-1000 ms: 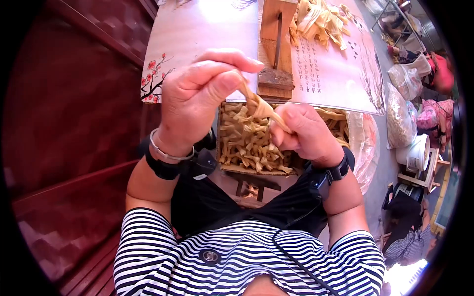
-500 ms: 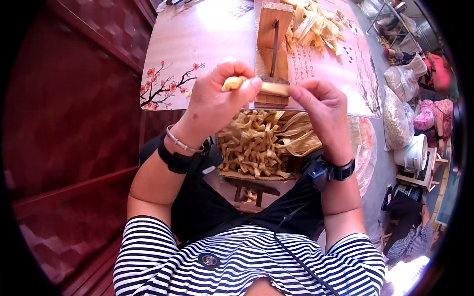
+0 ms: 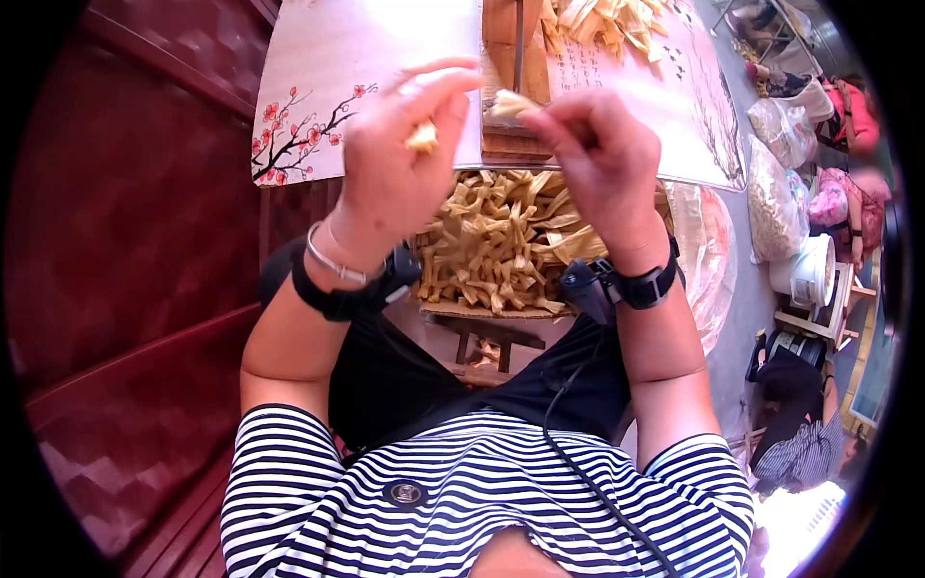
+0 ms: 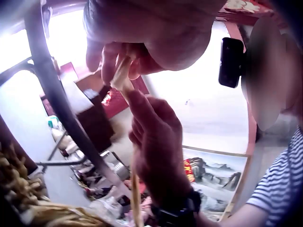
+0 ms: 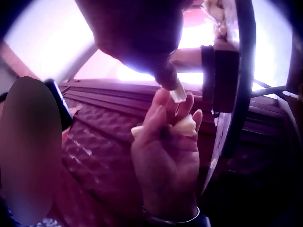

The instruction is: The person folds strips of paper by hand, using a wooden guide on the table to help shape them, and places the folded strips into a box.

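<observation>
Right hand (image 3: 612, 159) had shifted toward twelve o'clock, pinching a strip end (image 3: 509, 103) that pointed to ten. Left hand (image 3: 387, 169), half-curled, held a yellow piece (image 3: 422, 138), eight o'clock from that end.

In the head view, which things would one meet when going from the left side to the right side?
Dark red panel, left hand, wooden stand, right hand, clear plastic, white bucket.
</observation>
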Demonstrator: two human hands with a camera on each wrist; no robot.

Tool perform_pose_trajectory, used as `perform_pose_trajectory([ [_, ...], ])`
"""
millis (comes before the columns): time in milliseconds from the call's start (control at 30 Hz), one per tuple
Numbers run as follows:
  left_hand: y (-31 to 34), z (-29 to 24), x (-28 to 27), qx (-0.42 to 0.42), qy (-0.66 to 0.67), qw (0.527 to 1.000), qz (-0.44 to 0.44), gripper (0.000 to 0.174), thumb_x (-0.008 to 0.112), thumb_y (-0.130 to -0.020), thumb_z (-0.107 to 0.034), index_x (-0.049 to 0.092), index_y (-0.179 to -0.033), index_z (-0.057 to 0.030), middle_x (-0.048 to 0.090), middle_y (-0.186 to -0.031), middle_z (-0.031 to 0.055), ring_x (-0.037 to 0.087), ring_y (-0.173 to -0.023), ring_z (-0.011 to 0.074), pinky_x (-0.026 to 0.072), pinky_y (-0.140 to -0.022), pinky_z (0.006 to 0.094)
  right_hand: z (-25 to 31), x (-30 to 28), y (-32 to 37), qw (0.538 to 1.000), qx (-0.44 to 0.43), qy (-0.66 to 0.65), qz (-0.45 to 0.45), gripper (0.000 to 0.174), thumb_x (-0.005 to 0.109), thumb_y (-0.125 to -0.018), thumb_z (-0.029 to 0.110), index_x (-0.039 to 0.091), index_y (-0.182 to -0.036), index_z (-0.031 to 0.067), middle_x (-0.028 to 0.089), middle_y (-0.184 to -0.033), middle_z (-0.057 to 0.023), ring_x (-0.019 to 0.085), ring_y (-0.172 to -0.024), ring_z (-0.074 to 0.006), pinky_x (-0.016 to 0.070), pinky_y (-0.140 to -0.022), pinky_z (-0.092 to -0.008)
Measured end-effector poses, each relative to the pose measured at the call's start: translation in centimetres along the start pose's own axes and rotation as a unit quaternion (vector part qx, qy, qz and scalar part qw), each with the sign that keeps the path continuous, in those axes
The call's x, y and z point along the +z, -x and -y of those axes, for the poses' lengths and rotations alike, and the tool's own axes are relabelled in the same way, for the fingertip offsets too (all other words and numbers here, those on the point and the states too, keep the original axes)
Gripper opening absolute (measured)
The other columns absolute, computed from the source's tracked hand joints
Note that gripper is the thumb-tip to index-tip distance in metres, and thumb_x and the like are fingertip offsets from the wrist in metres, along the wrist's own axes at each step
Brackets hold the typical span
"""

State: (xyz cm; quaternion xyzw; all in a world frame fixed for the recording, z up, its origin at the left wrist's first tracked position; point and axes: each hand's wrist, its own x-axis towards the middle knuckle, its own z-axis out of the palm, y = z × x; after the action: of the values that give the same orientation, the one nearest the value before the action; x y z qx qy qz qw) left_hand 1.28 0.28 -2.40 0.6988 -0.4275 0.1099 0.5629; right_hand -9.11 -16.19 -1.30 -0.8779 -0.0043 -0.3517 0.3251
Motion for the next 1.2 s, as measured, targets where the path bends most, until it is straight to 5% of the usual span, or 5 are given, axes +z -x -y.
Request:
perform_pose_trajectory([
  [333,1.6,-3.7,-1.0,-0.384,0.416,0.702,0.433,0.013,0.066,-0.08,-0.012,0.062,-0.08,0.0001,0.06,-0.062,0.004,0.058,-0.056,0.0135,0.0481,-0.054,0.0279,2.1,-1.4,-1.4,0.961,-0.232,-0.124,0.078,0.013,0.069,-0.081,0.015,0.059,-0.076,0.0078,0.056,-0.06,-0.0054,0.057,-0.049,-0.0219,0.0425,-0.045,-0.0303],
  [500,-0.1,-5.1,-1.7,-0.114,0.365,0.897,0.224,0.032,0.065,-0.086,-0.03,0.065,-0.084,0.0018,0.057,-0.059,0.0049,0.049,-0.046,0.0137,0.0398,-0.045,0.0268,2.3,-1.6,0.0,0.986,0.097,-0.123,0.053,0.026,0.063,-0.09,0.023,0.063,-0.073,0.0039,0.061,-0.062,-0.0084,0.057,-0.051,-0.0159,0.0434,-0.048,-0.0309],
  [767,0.3,-2.8,-1.7,0.245,-0.055,0.962,0.104,0.021,0.076,-0.068,-0.014,0.068,-0.08,0.001,0.059,-0.076,0.007,0.055,-0.054,0.0161,0.0412,-0.044,0.0273,3.3,1.8,2.8,0.543,0.458,-0.652,0.266,0.019,0.064,-0.09,0.022,0.067,-0.099,0.0058,0.051,-0.063,0.0047,0.037,-0.049,-0.0042,0.0289,-0.045,-0.018],
  [933,0.6,-1.7,-1.3,0.135,-0.025,0.99,0.043,0.018,0.077,-0.072,-0.016,0.068,-0.078,-0.0017,0.067,-0.089,0.0103,0.065,-0.065,0.0203,0.0506,-0.052,0.0278,3.2,0.4,1.8,0.849,0.339,-0.39,0.114,0.018,0.064,-0.09,0.021,0.069,-0.094,0.0038,0.06,-0.072,0.0013,0.049,-0.056,-0.0021,0.0361,-0.048,-0.0179],
  [1200,1.4,-2.9,-1.7,0.034,-0.08,0.97,0.229,0.004,0.063,-0.077,0.004,0.064,-0.081,0.0047,0.066,-0.106,0.0143,0.067,-0.081,0.0253,0.0539,-0.068,0.0304,2.7,0.7,2.4,0.979,0.071,-0.064,0.182,0.022,0.064,-0.088,0.022,0.065,-0.083,0.0008,0.06,-0.061,-0.0128,0.06,-0.055,-0.0197,0.0473,-0.055,-0.0315],
])
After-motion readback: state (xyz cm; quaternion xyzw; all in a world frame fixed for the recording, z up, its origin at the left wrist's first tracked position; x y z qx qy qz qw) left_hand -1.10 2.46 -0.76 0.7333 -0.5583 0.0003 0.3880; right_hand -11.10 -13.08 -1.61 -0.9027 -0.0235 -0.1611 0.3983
